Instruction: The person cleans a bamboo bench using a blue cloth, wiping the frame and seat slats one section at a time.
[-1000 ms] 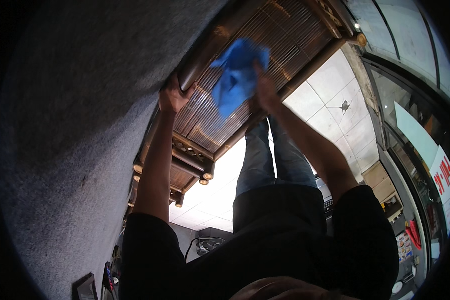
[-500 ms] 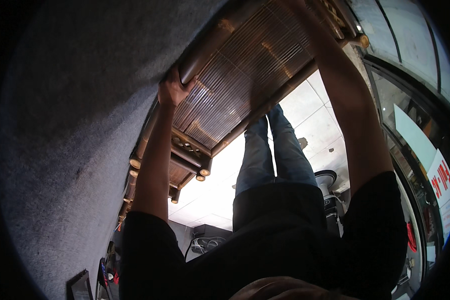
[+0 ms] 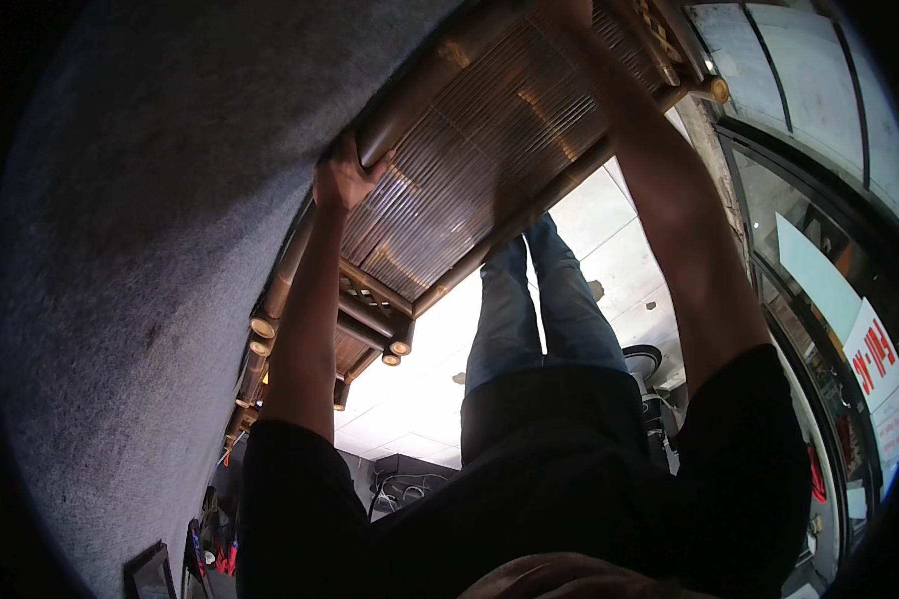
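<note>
A dark brown bamboo bench (image 3: 489, 130) with a slatted seat runs along a grey wall. Its thick top pole (image 3: 410, 100) lies close to the wall. My left hand (image 3: 344, 178) is wrapped round this pole, the thumb on the side toward the slats. My right arm stretches across the slats to the top edge of the picture. There my right hand (image 3: 567, 10) is at the far part of the same pole, dark and partly cut off, so its fingers cannot be made out.
The rough grey wall (image 3: 150, 250) fills the left side. A second bamboo piece (image 3: 355, 354) stands beyond the bench's near end. White floor tiles (image 3: 609, 230) lie under my legs. Glass doors (image 3: 819, 200) with paper signs line the right. A round-topped appliance (image 3: 644, 364) and a box of cables (image 3: 410, 479) stand behind.
My right hand and forearm have shifted slightly left and come a little further into view. My left hand keeps its grip on the pole. The whole view has turned slightly.
</note>
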Action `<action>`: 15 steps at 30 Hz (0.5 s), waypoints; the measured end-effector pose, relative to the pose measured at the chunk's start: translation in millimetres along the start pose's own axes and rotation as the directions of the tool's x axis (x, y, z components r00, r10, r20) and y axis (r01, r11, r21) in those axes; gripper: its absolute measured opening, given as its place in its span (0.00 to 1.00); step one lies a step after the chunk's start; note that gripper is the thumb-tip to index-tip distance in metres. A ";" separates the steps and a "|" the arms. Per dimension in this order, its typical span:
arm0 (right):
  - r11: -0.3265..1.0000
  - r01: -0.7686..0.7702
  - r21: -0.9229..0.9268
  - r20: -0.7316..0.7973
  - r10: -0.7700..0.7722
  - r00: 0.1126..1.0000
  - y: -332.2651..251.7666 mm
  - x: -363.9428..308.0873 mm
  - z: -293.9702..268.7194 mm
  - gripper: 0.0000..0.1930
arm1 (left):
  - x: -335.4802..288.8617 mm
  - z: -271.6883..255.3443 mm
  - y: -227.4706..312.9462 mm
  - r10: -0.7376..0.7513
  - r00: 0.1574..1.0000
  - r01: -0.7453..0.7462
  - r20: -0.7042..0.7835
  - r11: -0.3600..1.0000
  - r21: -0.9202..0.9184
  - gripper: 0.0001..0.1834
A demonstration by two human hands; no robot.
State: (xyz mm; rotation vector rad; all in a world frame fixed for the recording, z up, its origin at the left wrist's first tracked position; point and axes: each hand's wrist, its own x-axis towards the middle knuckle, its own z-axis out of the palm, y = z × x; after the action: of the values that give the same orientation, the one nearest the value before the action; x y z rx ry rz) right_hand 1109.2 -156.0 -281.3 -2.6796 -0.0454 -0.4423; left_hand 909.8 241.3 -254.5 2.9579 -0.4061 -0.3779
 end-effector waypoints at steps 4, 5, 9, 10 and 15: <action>0.999 -0.051 -0.009 -0.040 0.050 0.998 -39.2 -61.9 18.1 0.28 | 9.0 4.9 11.0 -0.022 0.999 0.023 0.039 0.999 -0.024 0.47; 1.000 -0.002 0.005 0.054 0.002 0.999 -76.8 -84.6 17.4 0.29 | -1.1 4.1 0.0 -0.012 1.000 0.011 0.018 1.000 0.004 0.47; 0.994 0.023 0.108 0.230 -0.048 0.972 -174.7 -164.7 9.5 0.29 | 4.5 7.5 1.3 0.072 0.992 -0.072 -0.107 0.997 0.008 0.44; 0.990 0.049 0.131 0.298 -0.086 0.951 -183.3 -181.3 8.3 0.29 | 11.6 10.7 9.5 0.092 0.986 -0.095 -0.140 0.995 -0.012 0.42; 0.653 -0.202 0.730 0.278 -0.014 0.960 -265.0 -209.3 -34.1 0.18 | -6.4 30.1 -44.8 0.024 0.969 -0.061 0.248 0.988 0.143 0.41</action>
State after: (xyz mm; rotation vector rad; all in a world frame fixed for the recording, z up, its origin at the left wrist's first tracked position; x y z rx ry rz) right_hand 874.3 78.6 -211.2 -1.8634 -0.1343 0.0016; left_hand 907.0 283.0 -289.3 3.0487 -0.5482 -0.7441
